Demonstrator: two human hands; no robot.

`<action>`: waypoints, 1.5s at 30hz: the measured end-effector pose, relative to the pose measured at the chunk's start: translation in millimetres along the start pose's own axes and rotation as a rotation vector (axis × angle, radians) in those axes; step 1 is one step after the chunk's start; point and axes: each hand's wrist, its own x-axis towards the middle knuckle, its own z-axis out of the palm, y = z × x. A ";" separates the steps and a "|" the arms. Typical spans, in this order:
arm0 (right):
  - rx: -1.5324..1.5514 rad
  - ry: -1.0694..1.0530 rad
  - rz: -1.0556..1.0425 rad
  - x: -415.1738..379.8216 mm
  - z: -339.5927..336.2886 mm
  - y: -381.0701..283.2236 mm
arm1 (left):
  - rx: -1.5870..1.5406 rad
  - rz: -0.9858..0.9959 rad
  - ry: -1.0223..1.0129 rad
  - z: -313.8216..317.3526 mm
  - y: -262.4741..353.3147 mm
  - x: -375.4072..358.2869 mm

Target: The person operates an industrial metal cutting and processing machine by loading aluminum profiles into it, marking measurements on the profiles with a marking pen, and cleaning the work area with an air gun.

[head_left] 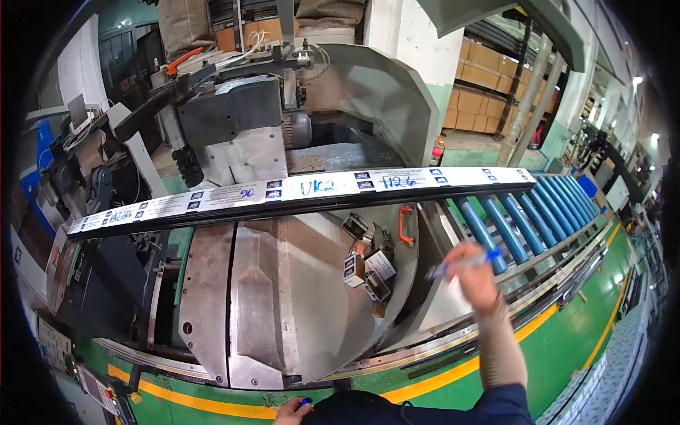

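Note:
A long dark profile [304,205] lies across the machine, its top covered by a white printed film [312,186] with blue handwriting. My right hand [474,275], slightly blurred, is closed around a blue marker [453,266] in front of the rollers, apart from the profile. Low in the view, near my body, my left hand [290,411] is partly visible, with a small blue cap [305,401] between its fingers. The rest of the left hand is cut off by the frame edge.
Blue rollers [528,219] run off to the right. Cut pieces [368,273] lie on the metal machine bed [312,283]. The machine head [234,113] stands behind the profile at left. A control panel [95,389] is at lower left. Yellow lines [425,386] cross the green floor.

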 end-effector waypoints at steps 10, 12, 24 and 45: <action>0.137 -0.649 0.151 -214.8 250.8 -6.3 | -0.445 0.417 -0.512 -33.7 114.6 -159.8; 0.099 -0.677 0.082 -243.8 280.3 -13.7 | -0.369 0.398 -0.461 -51.6 107.1 -197.8; 0.268 -0.238 0.354 -382.3 427.8 13.0 | -0.053 0.542 -0.040 -108.4 7.9 -262.7; -0.527 -1.329 0.879 -429.7 372.7 166.2 | -0.174 0.532 -0.651 -139.7 -111.5 -230.1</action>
